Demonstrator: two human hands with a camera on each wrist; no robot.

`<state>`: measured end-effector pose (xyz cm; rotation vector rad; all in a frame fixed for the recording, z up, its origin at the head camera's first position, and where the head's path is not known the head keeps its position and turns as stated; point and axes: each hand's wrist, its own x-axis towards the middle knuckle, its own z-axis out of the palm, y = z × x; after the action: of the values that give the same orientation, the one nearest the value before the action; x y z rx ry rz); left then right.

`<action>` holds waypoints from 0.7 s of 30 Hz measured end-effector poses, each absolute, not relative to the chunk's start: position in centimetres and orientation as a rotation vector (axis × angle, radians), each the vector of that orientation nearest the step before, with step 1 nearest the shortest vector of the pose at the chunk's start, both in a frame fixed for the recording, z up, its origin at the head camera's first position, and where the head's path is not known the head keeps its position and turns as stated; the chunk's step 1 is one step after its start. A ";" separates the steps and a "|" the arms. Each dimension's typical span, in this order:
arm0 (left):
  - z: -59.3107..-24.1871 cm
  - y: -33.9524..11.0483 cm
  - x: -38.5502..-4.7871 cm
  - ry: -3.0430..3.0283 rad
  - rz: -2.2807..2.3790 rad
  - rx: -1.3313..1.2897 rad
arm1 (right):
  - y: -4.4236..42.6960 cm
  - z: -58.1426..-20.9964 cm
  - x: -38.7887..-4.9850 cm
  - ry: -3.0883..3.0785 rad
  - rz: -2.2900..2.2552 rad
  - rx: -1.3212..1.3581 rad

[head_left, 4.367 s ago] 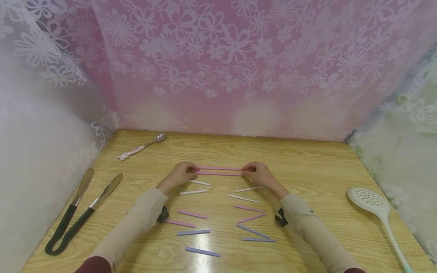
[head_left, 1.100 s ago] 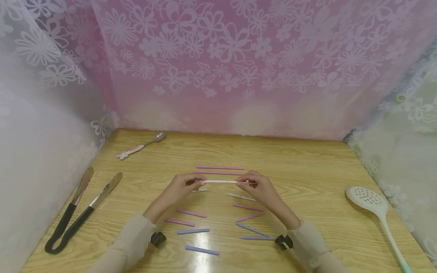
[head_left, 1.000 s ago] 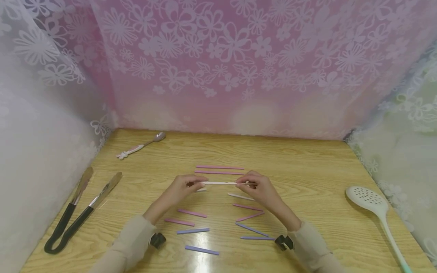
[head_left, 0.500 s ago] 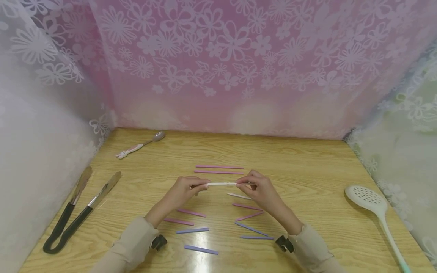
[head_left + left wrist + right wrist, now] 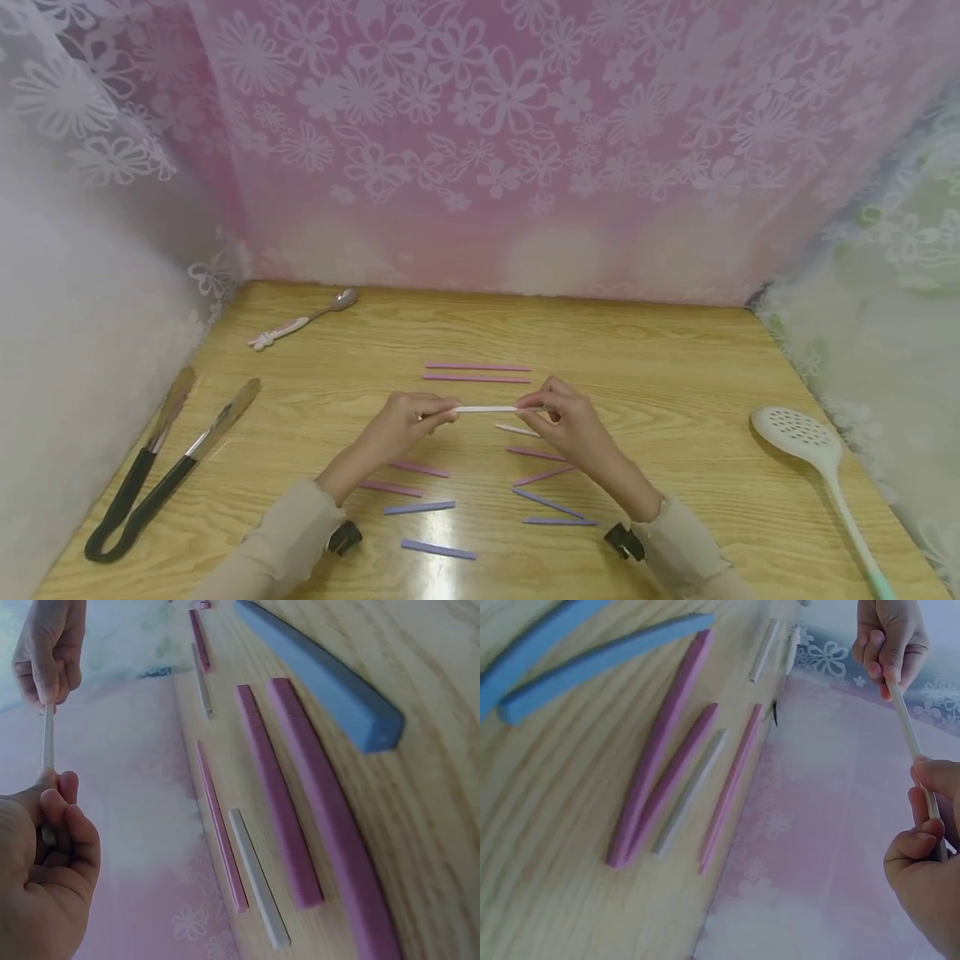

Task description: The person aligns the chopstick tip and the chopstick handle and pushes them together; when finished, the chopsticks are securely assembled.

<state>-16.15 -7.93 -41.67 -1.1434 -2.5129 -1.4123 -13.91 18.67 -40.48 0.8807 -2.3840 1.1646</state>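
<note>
Head view: left hand [image 5: 408,417] and right hand [image 5: 573,421] pinch a white stick [image 5: 486,409] between them, its ends largely covered; whether it is one piece cannot be made out. Pink sticks [image 5: 477,367] lie beyond both hands. Partly hidden by the right hand: a second white stick [image 5: 516,431].

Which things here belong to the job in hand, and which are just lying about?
Likely part of the job:
the white stick, held between left hand and right hand
loose white sticks
pink sticks
blue sticks

Apparently just lying about:
tongs
spoon
slotted turner
</note>
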 end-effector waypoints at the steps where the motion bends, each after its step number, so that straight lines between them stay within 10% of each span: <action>1: -41.8 -8.0 -16.1 -2.514 -1.401 -1.155 | 18.6 -40.6 -13.9 -2.383 1.158 0.887; 21: -42.8 -9.1 -17.4 -2.684 -1.403 -0.952 | 19.2 -41.8 -15.1 -2.651 1.317 0.592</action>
<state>-17.42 -9.10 -42.78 -0.9521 -2.6835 -1.4030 -15.14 19.18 -41.78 0.5918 -2.6510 1.3168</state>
